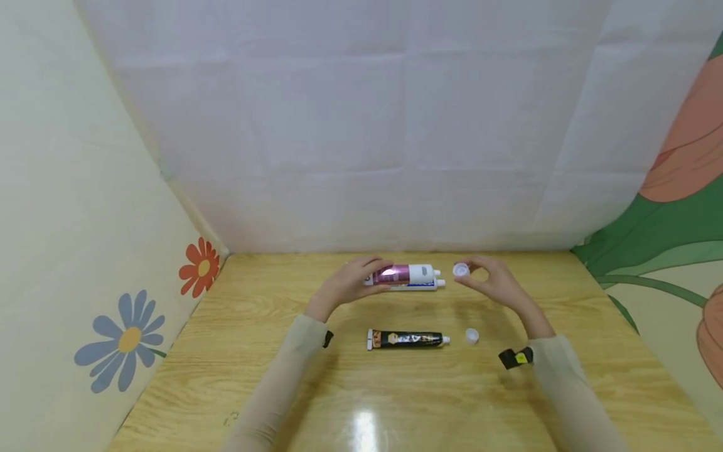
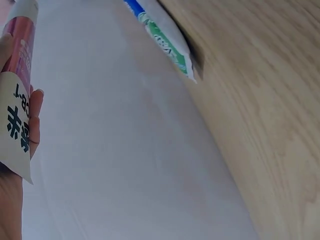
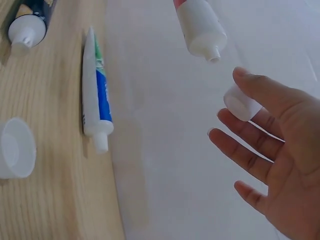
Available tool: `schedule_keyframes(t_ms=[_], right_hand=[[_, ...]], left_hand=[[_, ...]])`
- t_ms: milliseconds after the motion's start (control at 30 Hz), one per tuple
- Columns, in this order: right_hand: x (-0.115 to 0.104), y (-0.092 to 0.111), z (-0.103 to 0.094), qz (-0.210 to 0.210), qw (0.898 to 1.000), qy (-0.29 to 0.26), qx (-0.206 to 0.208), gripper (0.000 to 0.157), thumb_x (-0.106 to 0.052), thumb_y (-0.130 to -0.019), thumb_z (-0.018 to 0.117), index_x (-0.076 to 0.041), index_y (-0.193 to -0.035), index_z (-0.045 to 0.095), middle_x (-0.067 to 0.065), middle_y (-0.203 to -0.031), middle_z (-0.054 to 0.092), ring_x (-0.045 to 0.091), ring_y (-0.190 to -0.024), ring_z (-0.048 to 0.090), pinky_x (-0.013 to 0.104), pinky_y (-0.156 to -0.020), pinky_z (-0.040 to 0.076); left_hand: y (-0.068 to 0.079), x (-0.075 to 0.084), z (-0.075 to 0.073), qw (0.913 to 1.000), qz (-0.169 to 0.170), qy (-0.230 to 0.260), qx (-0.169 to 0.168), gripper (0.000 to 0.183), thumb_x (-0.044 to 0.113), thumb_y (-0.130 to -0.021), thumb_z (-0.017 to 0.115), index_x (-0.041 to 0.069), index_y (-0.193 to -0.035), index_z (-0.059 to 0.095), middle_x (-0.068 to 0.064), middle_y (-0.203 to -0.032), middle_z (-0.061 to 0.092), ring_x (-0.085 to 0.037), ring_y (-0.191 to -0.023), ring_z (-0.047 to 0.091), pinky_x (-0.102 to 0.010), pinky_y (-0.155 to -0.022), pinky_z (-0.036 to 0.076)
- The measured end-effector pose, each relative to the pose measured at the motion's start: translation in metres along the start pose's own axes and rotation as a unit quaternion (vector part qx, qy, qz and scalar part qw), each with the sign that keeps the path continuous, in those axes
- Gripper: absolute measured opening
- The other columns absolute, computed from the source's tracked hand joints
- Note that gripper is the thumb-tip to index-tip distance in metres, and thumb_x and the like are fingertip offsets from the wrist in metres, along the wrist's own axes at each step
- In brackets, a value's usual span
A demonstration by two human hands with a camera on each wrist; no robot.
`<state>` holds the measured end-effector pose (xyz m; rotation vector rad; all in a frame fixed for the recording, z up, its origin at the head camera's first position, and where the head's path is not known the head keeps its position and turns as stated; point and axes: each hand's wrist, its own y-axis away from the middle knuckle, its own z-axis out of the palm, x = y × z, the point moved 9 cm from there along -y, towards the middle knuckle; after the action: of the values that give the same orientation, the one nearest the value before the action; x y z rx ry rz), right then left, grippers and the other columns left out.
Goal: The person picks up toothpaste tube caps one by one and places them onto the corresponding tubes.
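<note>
My left hand (image 1: 353,282) grips a pink-and-white toothpaste tube (image 1: 398,274), raised off the table with its bare nozzle pointing right. Between thumb and fingers, my right hand (image 1: 494,282) pinches a white cap (image 3: 242,102), a short gap from that nozzle. Behind the held tube in the head view, partly covered by it, a white tube with blue and green print (image 3: 102,95) lies uncapped on the table. Nearer the front lies a black tube (image 1: 409,339), its white nozzle bare too. Just right of it sits a second white cap (image 1: 472,336).
The wooden table (image 1: 226,351) meets a pale cloth backdrop (image 1: 361,157) at its back edge. Flower-patterned panels stand along both sides, the left one (image 1: 68,220) and the right one (image 1: 666,263).
</note>
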<state>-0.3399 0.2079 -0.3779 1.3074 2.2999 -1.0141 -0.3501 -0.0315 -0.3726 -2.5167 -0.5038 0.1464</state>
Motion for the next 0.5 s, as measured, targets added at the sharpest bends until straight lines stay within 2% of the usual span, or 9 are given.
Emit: schedule_keyframes(t_ms=[200, 333, 500], right_hand=[[-0.004, -0.001, -0.005, 0.002, 1.000, 0.000, 0.006, 0.035, -0.026, -0.083, 0.070, -0.012, -0.115, 0.063, 0.003, -0.100, 0.065, 0.018, -0.088, 0.057, 0.041, -0.078, 0.047], [-0.007, -0.001, -0.007, -0.004, 1.000, -0.005, 0.015, 0.034, -0.023, -0.083, 0.070, -0.011, -0.114, 0.063, 0.002, -0.099, 0.064, 0.017, -0.087, 0.056, 0.037, -0.076, 0.046], [-0.010, 0.000, -0.008, -0.008, 1.000, -0.010, 0.021, 0.033, -0.021, -0.083, 0.070, -0.011, -0.115, 0.063, 0.002, -0.099, 0.063, 0.015, -0.087, 0.055, 0.035, -0.075, 0.046]], left_hand=[[-0.004, 0.004, -0.011, 0.9997, 0.009, -0.006, 0.021, 0.053, 0.030, -0.075, 0.077, 0.008, -0.120, 0.058, -0.006, -0.109, 0.062, -0.017, -0.095, 0.060, -0.027, -0.085, 0.052], [-0.004, 0.007, -0.015, 0.9989, 0.024, -0.004, 0.040, 0.052, 0.027, -0.074, 0.078, 0.008, -0.119, 0.059, -0.006, -0.107, 0.062, -0.017, -0.094, 0.060, -0.027, -0.084, 0.052], [-0.003, 0.009, -0.018, 0.9984, 0.023, -0.002, 0.052, 0.051, 0.026, -0.075, 0.078, 0.010, -0.120, 0.059, -0.006, -0.106, 0.061, -0.016, -0.092, 0.060, -0.026, -0.082, 0.053]])
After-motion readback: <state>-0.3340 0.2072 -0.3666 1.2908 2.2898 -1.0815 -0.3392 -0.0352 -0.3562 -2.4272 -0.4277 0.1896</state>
